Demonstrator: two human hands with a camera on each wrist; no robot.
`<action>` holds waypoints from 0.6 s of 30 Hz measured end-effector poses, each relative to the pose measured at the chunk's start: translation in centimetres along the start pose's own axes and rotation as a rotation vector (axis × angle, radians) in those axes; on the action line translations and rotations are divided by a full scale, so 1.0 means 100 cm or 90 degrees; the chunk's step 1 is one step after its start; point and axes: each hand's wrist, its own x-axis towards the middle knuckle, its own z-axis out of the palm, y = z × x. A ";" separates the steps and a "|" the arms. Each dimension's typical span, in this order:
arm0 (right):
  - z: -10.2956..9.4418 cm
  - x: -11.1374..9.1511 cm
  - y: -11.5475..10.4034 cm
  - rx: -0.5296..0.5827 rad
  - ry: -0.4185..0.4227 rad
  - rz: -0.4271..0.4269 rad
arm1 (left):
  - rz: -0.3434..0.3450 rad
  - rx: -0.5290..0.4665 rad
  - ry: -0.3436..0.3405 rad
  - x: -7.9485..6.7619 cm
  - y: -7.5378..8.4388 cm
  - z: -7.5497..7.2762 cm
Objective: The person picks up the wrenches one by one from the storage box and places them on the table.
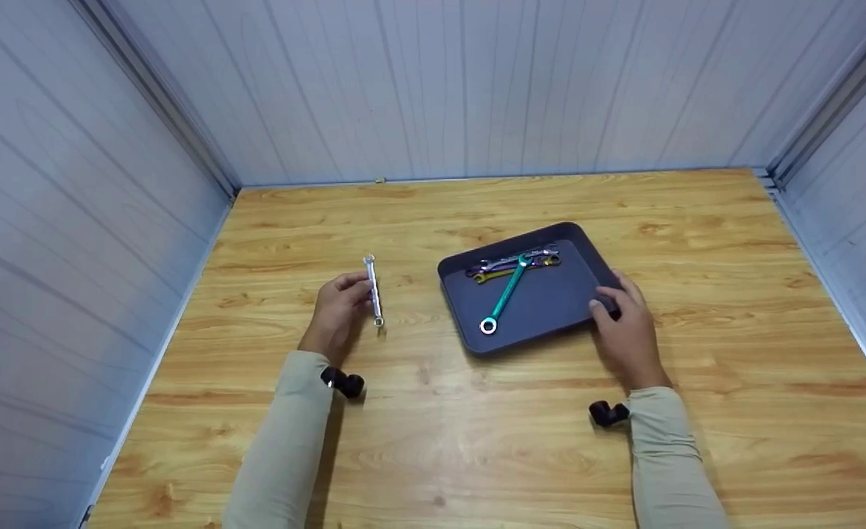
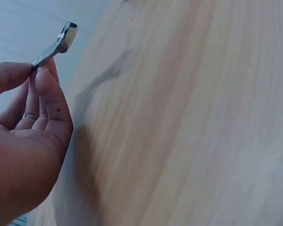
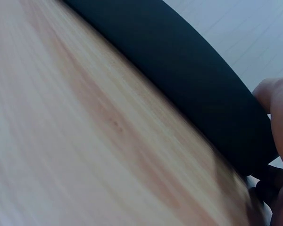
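Between the thumb and fingers of my left hand (image 1: 336, 312) a silver combination wrench (image 1: 375, 294) is pinched, standing nearly lengthwise in the head view. In the left wrist view one end of this wrench (image 2: 66, 37) sticks up past the fingertips, above the tabletop. My right hand (image 1: 630, 332) grips the near right corner of a dark grey tray (image 1: 558, 305), thumb at the rim and fingers along the outside. Inside the tray a green wrench (image 1: 506, 295) lies slanted, its upper end over a gold wrench (image 1: 498, 275) and a silver wrench (image 1: 503, 261) near the back wall.
The tray rests on a wood-grain table (image 1: 433, 441), right of its middle. Pale panel walls (image 1: 418, 88) stand behind the table and along both sides. A black wrist camera (image 1: 343, 382) is on the left sleeve, another camera (image 1: 608, 414) on the right.
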 end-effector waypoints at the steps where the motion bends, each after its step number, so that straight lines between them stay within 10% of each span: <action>1: 0.000 0.000 0.000 0.000 0.000 -0.001 | -0.002 0.003 0.002 0.001 0.000 -0.001; 18: -0.001 0.000 0.000 -0.012 0.001 -0.001 | -0.041 0.076 0.002 0.002 0.007 -0.010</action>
